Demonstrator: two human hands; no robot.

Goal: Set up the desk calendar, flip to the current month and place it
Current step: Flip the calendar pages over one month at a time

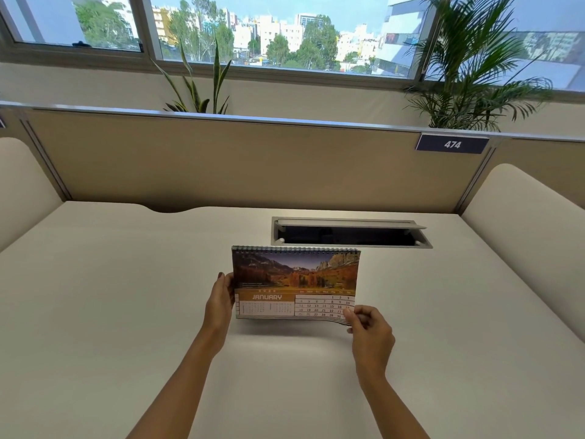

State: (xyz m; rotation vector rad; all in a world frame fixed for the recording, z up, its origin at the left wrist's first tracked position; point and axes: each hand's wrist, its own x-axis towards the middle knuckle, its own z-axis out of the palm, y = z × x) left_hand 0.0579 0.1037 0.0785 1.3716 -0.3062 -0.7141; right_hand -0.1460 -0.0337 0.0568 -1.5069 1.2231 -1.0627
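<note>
A spiral-bound desk calendar (296, 280) stands upright near the middle of the white desk (126, 296), its wire binding on top. The front page shows an autumn mountain photo above the word JANUARY and a date grid. My left hand (221, 299) holds the calendar's left edge, fingers curled behind it. My right hand (367, 324) pinches the lower right corner of the front page, which curls slightly up off the pages behind it.
An open cable hatch (349, 232) with a raised lid lies in the desk just behind the calendar. A beige partition (253, 163) with a tag reading 474 (452, 144) closes the far edge. Rounded side dividers (522, 217) stand left and right. Plants rise beyond.
</note>
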